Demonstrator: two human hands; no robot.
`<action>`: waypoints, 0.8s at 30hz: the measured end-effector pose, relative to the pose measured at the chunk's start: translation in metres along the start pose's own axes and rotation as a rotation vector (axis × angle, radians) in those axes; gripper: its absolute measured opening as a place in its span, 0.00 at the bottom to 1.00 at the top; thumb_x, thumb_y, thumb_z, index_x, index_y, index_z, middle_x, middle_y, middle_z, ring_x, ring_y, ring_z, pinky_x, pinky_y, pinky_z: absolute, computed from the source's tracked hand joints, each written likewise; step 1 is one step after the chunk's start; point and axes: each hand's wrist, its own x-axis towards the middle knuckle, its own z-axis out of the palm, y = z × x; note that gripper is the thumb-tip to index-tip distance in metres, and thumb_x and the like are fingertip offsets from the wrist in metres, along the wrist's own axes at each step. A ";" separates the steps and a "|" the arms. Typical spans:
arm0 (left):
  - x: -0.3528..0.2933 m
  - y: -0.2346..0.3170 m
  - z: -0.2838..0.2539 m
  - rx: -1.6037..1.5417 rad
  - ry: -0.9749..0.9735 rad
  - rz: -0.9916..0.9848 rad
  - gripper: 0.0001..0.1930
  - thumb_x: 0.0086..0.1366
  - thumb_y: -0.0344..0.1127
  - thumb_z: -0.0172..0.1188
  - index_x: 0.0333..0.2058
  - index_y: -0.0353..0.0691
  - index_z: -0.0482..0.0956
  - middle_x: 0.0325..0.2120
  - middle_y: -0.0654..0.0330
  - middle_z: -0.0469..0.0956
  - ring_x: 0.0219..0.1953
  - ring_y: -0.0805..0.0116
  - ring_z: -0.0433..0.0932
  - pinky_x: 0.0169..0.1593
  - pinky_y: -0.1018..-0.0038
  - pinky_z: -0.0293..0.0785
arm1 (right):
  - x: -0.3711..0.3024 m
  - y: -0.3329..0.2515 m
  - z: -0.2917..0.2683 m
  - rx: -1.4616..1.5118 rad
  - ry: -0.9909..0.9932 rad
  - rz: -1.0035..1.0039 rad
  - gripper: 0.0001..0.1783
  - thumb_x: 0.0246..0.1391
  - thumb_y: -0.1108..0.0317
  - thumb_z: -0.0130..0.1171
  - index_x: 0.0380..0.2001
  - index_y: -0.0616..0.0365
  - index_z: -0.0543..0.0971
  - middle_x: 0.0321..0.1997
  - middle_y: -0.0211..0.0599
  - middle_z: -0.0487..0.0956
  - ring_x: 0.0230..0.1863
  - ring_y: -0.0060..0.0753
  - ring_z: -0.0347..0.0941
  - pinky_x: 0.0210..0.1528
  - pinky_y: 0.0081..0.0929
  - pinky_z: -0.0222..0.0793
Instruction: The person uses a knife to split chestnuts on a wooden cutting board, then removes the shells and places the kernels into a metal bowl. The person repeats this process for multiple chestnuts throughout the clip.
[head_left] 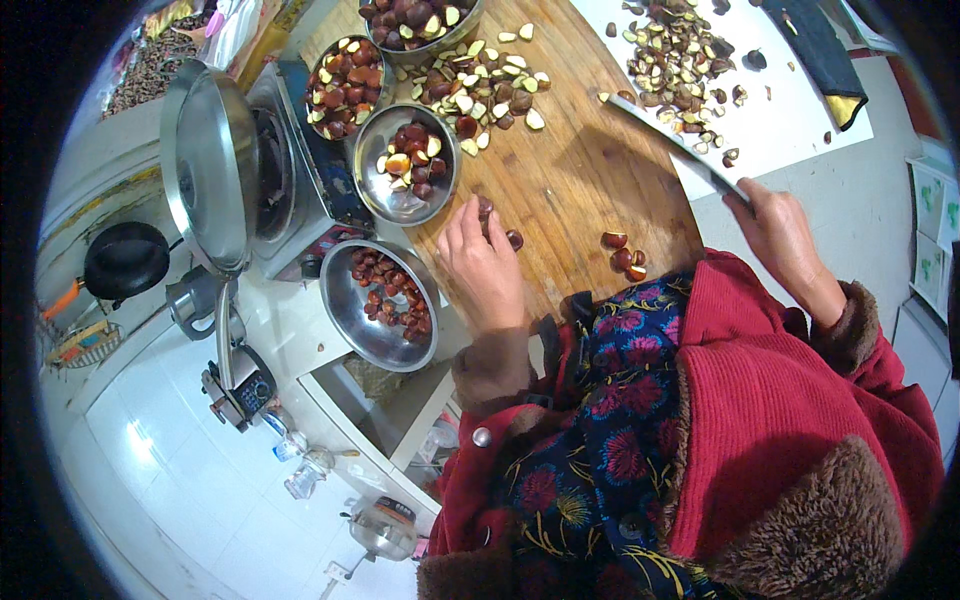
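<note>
My left hand (482,262) rests on the wooden cutting board (570,180), its thumb and fingers closed round a dark brown chestnut (486,207). Another chestnut (515,240) lies against the thumb side of that hand. Out to the right, my right hand (775,228) grips a knife (680,142) by its handle, the blade slanting up and left over the board's right edge. A small pale piece (604,97) shows at the blade's tip. Near the board's front edge are several cut chestnuts (625,257). A steel bowl (365,205) with some chestnuts stands beyond my left hand.
Left of the board, a steel basin (335,325) holds more chestnuts. Two fuller bowls (385,85) (470,45) stand farther back, beside a pile of cut pieces (490,90). Trimmings (680,60) cover part of a white sheet (800,110). A lidded pan (210,170) sits on the stove.
</note>
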 end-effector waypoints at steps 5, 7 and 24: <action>0.004 0.003 0.011 -0.146 -0.113 0.037 0.15 0.60 0.26 0.64 0.47 0.35 0.80 0.42 0.52 0.78 0.47 0.54 0.76 0.50 0.62 0.73 | -0.014 -0.004 0.018 0.078 -0.063 -0.012 0.08 0.57 0.67 0.59 0.30 0.61 0.76 0.22 0.55 0.76 0.27 0.60 0.77 0.30 0.49 0.71; 0.003 0.024 0.014 -0.277 -0.138 0.088 0.16 0.59 0.25 0.64 0.47 0.35 0.78 0.42 0.52 0.78 0.46 0.55 0.77 0.49 0.63 0.74 | -0.016 -0.003 0.022 0.125 -0.090 0.011 0.09 0.58 0.67 0.58 0.29 0.61 0.74 0.22 0.55 0.76 0.28 0.60 0.76 0.30 0.50 0.71; 0.004 0.073 0.035 -0.419 -0.316 0.065 0.18 0.57 0.30 0.70 0.46 0.37 0.79 0.39 0.51 0.75 0.39 0.56 0.77 0.42 0.66 0.76 | -0.020 0.004 0.021 0.180 -0.128 0.066 0.10 0.60 0.66 0.57 0.29 0.62 0.73 0.23 0.57 0.76 0.29 0.63 0.75 0.31 0.51 0.70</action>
